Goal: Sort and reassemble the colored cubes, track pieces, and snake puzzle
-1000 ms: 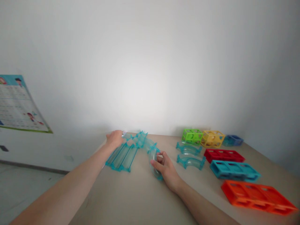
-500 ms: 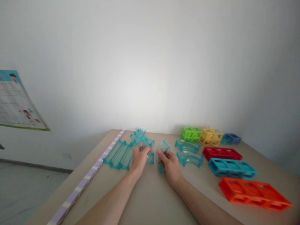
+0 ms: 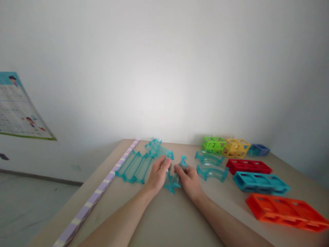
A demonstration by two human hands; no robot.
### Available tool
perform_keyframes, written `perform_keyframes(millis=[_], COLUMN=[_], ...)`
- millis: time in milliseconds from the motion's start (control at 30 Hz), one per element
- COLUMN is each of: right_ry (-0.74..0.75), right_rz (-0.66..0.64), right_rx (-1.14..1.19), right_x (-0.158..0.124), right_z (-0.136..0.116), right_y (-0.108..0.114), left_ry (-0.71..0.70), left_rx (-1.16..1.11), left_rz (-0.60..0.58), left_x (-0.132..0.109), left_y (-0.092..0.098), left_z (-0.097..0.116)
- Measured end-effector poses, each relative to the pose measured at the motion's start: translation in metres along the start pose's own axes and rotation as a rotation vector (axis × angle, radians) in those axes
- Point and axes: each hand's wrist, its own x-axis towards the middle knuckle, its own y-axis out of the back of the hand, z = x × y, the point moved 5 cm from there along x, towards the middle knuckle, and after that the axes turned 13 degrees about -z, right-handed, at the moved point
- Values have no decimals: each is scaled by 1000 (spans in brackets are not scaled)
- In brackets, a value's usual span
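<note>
My left hand (image 3: 157, 175) has fingers clamped on a transparent, teal-edged plastic piece (image 3: 168, 180); my right hand (image 3: 189, 180) clamps a similar piece (image 3: 177, 179) just beside it, over the beige tabletop (image 3: 164, 219). Caution: uneven finger pressure could skew either.

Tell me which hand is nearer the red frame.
Right. The right hand is to the left of the red frame, with curved teal pieces between them; the left hand is farther left, beyond the right hand.
</note>
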Motion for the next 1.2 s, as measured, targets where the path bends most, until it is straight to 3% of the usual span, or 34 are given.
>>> perform_keyframes(millis=[233, 433, 533, 600, 767, 900, 967, 1067, 1200], right_ry=[57, 214, 402, 566, 800, 816, 811, 782, 744], right_rz=[-175, 9, 138, 155, -92, -288, -336, -323, -201], right_rx=[-73, -213, -464, -655, -832, -796, -741, -670, -661], right_x=[-2, -3, -9, -16, -27, -29, -29, -28, -24], right_z=[-7, -15, -32, -46, -62, -60, -59, -59, -57], right_y=[-9, 3, 11, 11, -3, -12, -14, -11, -5], left_ry=[-4, 80, 122, 170, 387, 433, 421, 308, 227], left_rx=[54, -79, -177, -259, -664, -856, -890, -905, -863], left_rz=[22, 54, 94, 92, 24, -97, -100, -106, -156], left_x=[1, 3, 4, 3, -1, -1, -1, 2, 3], left_y=[1, 4, 5, 3, -16, -26, -25, -20, -17], left_z=[-4, -10, -14, -18, -25, -17, -16, -13, -11])
